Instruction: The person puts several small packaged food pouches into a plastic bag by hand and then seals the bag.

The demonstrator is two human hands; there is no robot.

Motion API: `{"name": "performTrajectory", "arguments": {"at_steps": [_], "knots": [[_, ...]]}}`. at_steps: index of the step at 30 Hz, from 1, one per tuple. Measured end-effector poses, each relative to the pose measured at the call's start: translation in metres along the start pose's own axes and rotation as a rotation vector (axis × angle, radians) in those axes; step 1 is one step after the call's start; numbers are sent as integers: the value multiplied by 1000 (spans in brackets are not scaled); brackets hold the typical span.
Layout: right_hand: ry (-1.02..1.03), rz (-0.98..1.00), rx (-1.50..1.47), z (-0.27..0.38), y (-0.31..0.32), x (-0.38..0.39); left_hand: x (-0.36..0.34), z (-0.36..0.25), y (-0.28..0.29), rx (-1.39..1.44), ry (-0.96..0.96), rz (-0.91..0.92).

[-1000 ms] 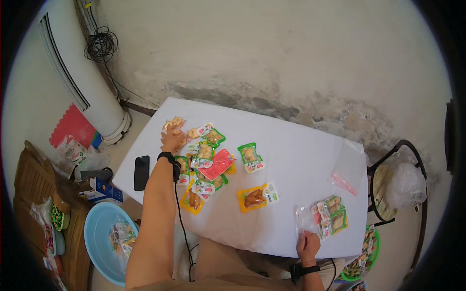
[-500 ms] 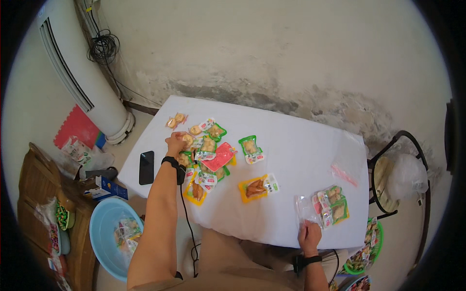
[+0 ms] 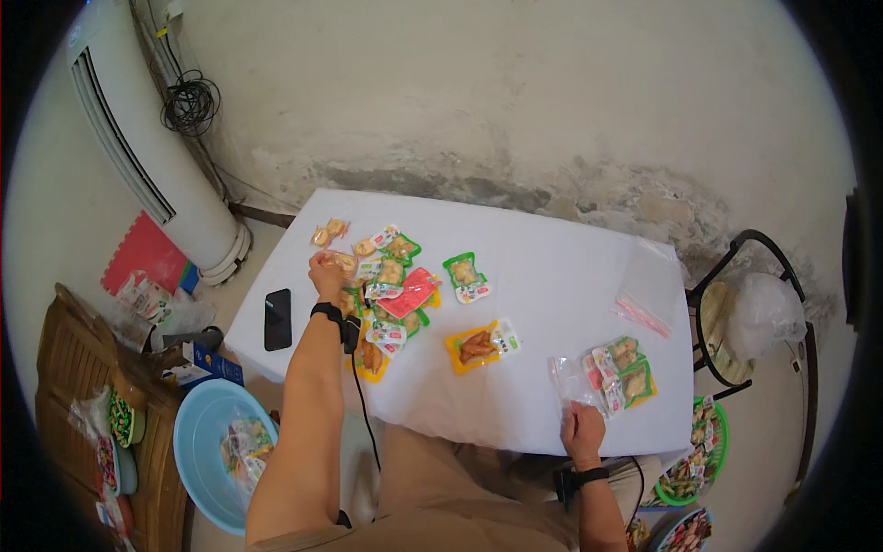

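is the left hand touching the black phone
Apart: the head view shows a strip of white tablecloth between the left hand and the black phone.

I can see a white-covered tabletop [image 3: 552, 267] with a black phone [image 3: 278, 320] at left, small wrapped rounds [image 3: 337, 227] far left and a heap of packets [image 3: 391, 272] nearby. Two single packets [image 3: 478, 347] lie mid-table; near right sits a packet cluster [image 3: 630, 373], far right a flat clear bag [image 3: 644, 311].

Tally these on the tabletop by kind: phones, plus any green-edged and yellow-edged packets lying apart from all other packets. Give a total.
Black phone: 1
Green-edged packet: 1
Yellow-edged packet: 1
Total: 3
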State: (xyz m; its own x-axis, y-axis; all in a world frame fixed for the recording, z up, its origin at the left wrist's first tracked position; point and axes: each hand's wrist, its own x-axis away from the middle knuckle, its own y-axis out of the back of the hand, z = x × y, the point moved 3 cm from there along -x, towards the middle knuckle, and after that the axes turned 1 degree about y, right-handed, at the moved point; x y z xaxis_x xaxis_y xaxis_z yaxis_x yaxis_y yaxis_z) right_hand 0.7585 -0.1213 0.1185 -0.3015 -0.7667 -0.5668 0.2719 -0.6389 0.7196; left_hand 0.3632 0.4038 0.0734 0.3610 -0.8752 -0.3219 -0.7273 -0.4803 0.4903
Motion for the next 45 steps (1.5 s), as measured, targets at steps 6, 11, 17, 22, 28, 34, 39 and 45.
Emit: {"name": "performTrajectory", "arguments": {"at_steps": [6,11,17,22,28,34,39,45], "knots": [[-11,-23,56,-5,2,12,47,-60,45,690,355,105],[-80,-96,33,-6,7,7,147,-124,60,838,311,552],[-115,-212,-85,20,24,-11,336,-203,73,831,360,1343],[-120,-267,-56,24,44,-7,416,-232,33,620,137,1677],[-48,-274,-34,23,51,4,432,-247,-8,531,137,1914],[-3,-291,-68,23,52,6,459,-252,-10,629,337,1580],[1,-330,-75,25,49,2,496,-269,-11,987,419,1604],[-17,-308,-83,23,54,7,488,-270,1,465,-403,1383]]}}
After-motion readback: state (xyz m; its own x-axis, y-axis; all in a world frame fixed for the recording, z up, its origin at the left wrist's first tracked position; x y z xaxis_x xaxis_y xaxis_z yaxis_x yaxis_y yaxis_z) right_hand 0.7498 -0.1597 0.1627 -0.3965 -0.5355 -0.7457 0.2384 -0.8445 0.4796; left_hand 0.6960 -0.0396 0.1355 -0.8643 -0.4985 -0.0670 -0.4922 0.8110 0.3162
